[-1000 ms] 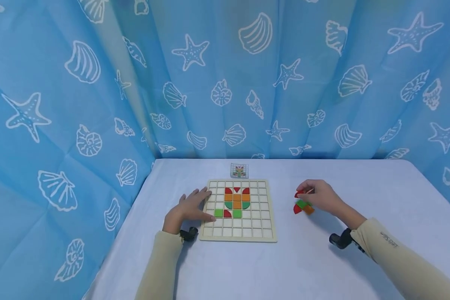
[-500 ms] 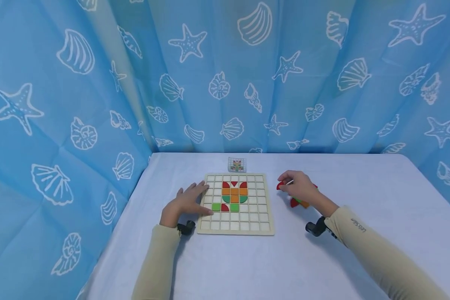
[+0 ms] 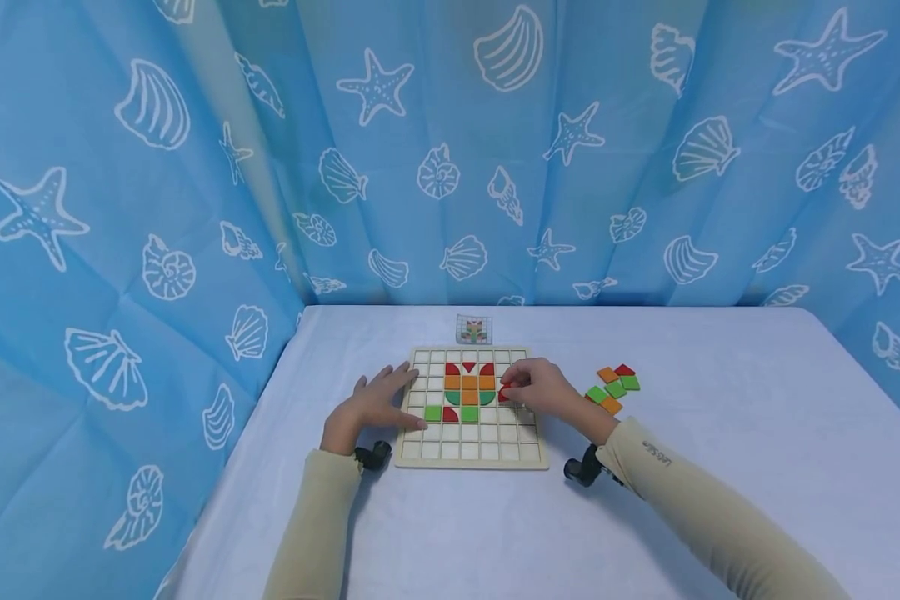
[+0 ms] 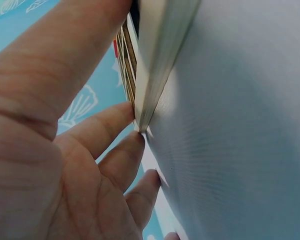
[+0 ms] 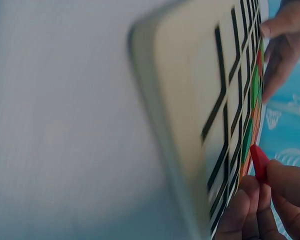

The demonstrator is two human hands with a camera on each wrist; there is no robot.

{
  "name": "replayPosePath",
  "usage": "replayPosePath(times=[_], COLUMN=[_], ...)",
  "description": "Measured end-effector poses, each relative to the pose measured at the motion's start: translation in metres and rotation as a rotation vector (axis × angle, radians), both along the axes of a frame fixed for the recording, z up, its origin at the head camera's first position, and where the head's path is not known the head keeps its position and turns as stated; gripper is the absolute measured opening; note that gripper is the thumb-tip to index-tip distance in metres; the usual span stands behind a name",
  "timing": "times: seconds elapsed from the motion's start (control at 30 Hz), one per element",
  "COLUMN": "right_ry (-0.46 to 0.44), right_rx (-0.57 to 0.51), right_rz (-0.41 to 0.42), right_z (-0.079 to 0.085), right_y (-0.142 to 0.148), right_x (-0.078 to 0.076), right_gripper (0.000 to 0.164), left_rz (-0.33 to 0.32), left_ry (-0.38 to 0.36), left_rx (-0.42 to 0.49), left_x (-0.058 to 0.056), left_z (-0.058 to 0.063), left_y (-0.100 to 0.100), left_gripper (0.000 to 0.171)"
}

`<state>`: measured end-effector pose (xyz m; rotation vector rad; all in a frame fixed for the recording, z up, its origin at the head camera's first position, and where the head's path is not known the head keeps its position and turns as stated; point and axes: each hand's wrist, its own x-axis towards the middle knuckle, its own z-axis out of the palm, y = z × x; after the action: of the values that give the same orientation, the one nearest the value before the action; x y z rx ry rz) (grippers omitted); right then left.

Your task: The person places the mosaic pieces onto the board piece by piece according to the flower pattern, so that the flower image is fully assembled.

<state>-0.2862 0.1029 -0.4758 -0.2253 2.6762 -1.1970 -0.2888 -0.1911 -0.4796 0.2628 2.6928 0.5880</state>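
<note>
blue seashell curtain (image 3: 450,150) behind white tablecloth (image 3: 480,533)

Open tablecloth (image 3: 465,533) along the near side of the board (image 3: 472,464) gives a passage between the left sleeve (image 3: 313,517) and the right sleeve (image 3: 697,500). The left hand (image 3: 375,406) blocks part of the board's left edge; the right hand (image 3: 546,388), pinching a red piece (image 5: 259,162), obstructs its right side. Loose tiles (image 3: 615,388) stand in the way farther right, with room beyond them. The curtain (image 3: 450,125) walls off the far side.
</note>
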Motion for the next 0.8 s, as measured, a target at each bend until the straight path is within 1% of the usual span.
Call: replayPosePath(times=[0.2, 0.4, 0.53, 0.63, 0.8], right_ry=[0.017, 0.041, 0.061, 0.068, 0.059], right_rx=[0.003, 0.027, 0.037, 0.038, 0.054], right_rz=[0.082, 0.118, 0.158, 0.170, 0.192], right_z=[0.000, 0.002, 0.005, 0.004, -0.003], right_y=[-0.016, -0.023, -0.024, -0.023, -0.020], right_x=[0.005, 0.007, 0.005, 0.004, 0.009], right_gripper=[0.010, 0.007, 0.004, 0.004, 0.004], left_rz=[0.013, 0.013, 0.011, 0.006, -0.019], left_ry=[0.006, 0.012, 0.017, 0.026, 0.012], left_rx=[-0.008, -0.003, -0.003, -0.003, -0.014], left_x=[-0.002, -0.003, -0.005, -0.006, -0.004], left_z=[0.004, 0.008, 0.012, 0.011, 0.002], left_y=[-0.001, -0.002, -0.003, -0.003, -0.002], left_gripper=[0.102, 0.101, 0.101, 0.101, 0.102])
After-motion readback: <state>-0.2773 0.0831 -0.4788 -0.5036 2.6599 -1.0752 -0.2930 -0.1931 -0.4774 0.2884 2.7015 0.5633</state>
